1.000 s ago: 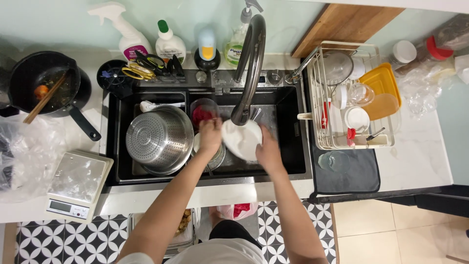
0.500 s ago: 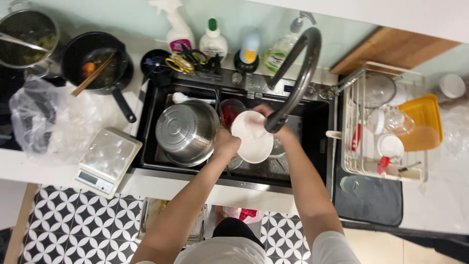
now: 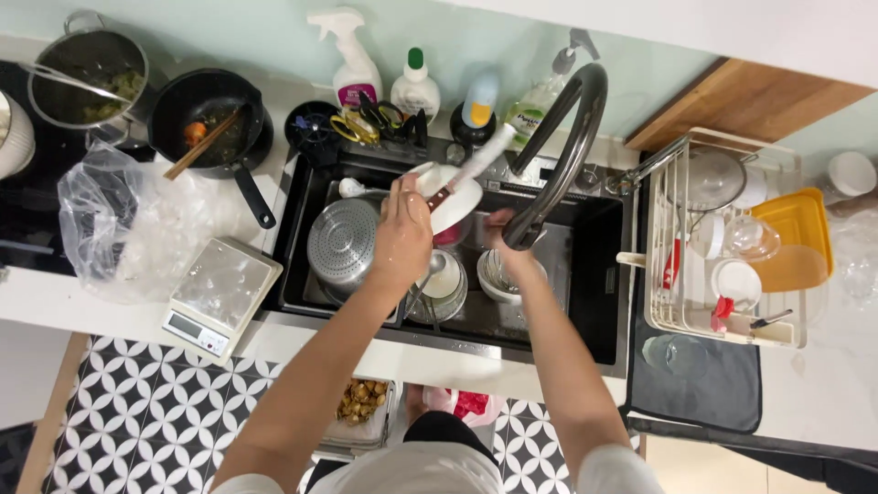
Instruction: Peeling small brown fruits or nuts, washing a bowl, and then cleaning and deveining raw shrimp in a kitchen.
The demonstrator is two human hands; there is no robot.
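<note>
Head view: along the wall at twelve o'clock stand a white spray bottle [image 3: 347,64] with a pink label, a squat white bottle [image 3: 415,87] with a green cap, a blue-and-yellow bottle [image 3: 479,101] and a clear pump bottle [image 3: 541,99] with a green label.

Over the black sink [image 3: 599,274], the left hand [image 3: 402,233] is closed around a white plate [image 3: 455,197], held tilted with its face toward two o'clock. Across the plate lies a knife [image 3: 476,165], it seems, with a dark handle; its long axis runs from seven to one o'clock, pale end pointing at one.

The right hand [image 3: 512,261] sits partly behind the dark curved tap [image 3: 567,146]; its grip cannot be told.

At nine o'clock of the left hand an upturned steel pot [image 3: 343,242] rests in the sink. On the surface at eight o'clock lies a kitchen scale [image 3: 219,295].
</note>
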